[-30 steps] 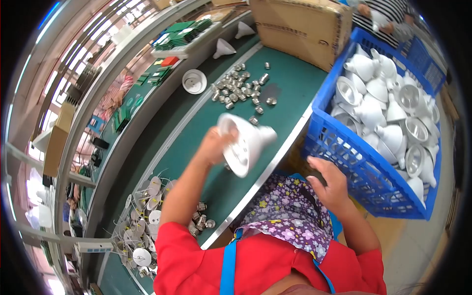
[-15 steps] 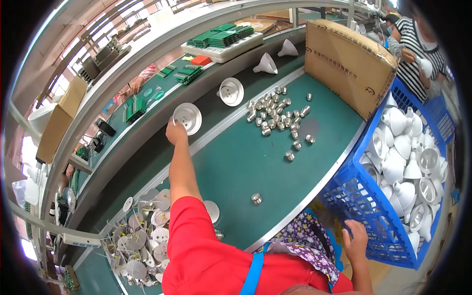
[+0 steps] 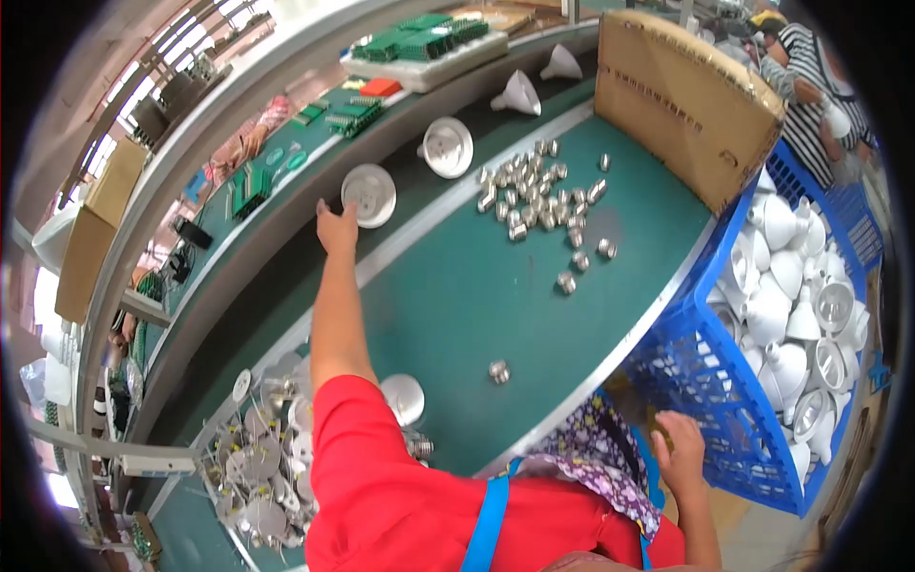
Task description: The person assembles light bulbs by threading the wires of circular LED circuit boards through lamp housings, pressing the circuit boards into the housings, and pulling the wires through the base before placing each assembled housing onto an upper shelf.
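My left hand (image 3: 337,229) reaches over the dark conveyor belt, thumb and fingers apart, holding nothing. Right beside its fingertips lies a white lamp housing (image 3: 369,196), its open mouth facing me. Farther along the belt are another such housing (image 3: 446,148) and two cone-shaped ones (image 3: 518,93) on their sides. My right hand (image 3: 680,446) hangs low between my flowered apron and the blue basket, fingers loosely bent and apart, with nothing visible in it. On the green table, metal screw caps (image 3: 538,195) lie in a loose heap, and a single cap (image 3: 498,372) sits nearer me.
The blue basket (image 3: 705,400) on the right is piled with white housings (image 3: 786,315). A cardboard box (image 3: 686,105) stands at the table's far end. Round plates with wires (image 3: 257,467) cover the lower left. Green circuit boards (image 3: 419,40) and another person's hand (image 3: 250,145) are beyond the belt.
My left hand has let go of the lamp housing, its fingers now spread at the rim's near side. The view has shifted slightly. My right hand stays low by the basket.
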`<state>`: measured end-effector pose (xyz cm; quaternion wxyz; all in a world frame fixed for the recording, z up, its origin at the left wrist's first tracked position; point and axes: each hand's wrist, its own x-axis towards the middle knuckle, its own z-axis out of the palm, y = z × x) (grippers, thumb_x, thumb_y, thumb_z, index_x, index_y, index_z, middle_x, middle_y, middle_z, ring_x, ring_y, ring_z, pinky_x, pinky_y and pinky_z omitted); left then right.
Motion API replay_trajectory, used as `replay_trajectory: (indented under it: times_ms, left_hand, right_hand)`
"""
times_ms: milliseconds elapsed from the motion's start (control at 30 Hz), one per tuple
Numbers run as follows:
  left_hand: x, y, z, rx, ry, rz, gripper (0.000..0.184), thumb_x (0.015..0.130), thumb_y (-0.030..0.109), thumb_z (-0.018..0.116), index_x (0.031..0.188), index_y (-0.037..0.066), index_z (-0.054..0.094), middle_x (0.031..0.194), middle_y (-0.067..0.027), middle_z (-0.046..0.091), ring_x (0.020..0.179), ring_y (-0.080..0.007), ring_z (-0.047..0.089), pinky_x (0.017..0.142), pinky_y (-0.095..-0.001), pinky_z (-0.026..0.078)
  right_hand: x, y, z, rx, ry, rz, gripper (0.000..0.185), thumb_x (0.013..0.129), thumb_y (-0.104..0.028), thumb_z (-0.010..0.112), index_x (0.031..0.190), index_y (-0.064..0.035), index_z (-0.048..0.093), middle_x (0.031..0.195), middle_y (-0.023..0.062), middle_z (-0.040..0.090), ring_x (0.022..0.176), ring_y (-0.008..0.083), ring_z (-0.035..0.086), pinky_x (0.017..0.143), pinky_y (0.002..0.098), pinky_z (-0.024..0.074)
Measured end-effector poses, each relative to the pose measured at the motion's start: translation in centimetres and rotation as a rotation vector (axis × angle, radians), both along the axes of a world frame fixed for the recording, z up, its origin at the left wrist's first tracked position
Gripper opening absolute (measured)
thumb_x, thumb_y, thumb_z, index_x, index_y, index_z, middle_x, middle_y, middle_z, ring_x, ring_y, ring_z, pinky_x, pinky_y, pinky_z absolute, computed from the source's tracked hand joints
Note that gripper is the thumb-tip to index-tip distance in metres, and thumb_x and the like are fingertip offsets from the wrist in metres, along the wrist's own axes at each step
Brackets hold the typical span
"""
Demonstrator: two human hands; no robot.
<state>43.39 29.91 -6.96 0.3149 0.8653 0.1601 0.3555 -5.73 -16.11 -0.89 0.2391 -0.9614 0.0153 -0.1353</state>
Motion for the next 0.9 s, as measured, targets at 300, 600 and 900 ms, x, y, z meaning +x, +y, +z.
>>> replay_trajectory:
  times_ms: [300, 600, 900]
  left_hand:
    - [-21.0, -3.4, 9.9, 0.619, 1.223, -0.933, 0.050, 0.071, 0.048, 0.070, 0.096, 0.004, 0.066, 0.091, -0.0120, 0.066, 0.086, -0.0260, 0.062, 0.074, -0.0345, 0.048]
    - [-27.2, -7.5, 9.2, 1.047, 1.440, -0.725, 0.047, 0.069, 0.041, 0.071, 0.100, 0.005, 0.067, 0.098, -0.0143, 0.066, 0.093, -0.0328, 0.062, 0.077, -0.0412, 0.050]
    - [-24.1, -12.5, 9.0, 0.637, 0.788, -0.972, 0.019, 0.078, 0.017, 0.060, 0.092, 0.005, 0.061, 0.078, -0.0134, 0.065, 0.070, -0.0249, 0.064, 0.063, -0.0358, 0.050]
  right_hand:
    - [-1.7, -0.5, -1.0, 0.093, -0.007, 0.149, 0.024, 0.075, -0.001, 0.063, 0.099, -0.0005, 0.060, 0.101, 0.0160, 0.061, 0.094, 0.0342, 0.057, 0.083, 0.0401, 0.0447]
    - [-4.0, 0.1, -1.9, 0.156, -0.069, 0.258, 0.024, 0.073, -0.004, 0.064, 0.097, -0.0013, 0.060, 0.099, 0.0144, 0.061, 0.091, 0.0320, 0.058, 0.080, 0.0391, 0.0456]
    - [-4.8, -1.2, -0.3, 0.173, -0.120, 0.156, 0.022, 0.075, -0.006, 0.065, 0.097, -0.0015, 0.061, 0.100, 0.0145, 0.061, 0.092, 0.0296, 0.059, 0.080, 0.0371, 0.0469]
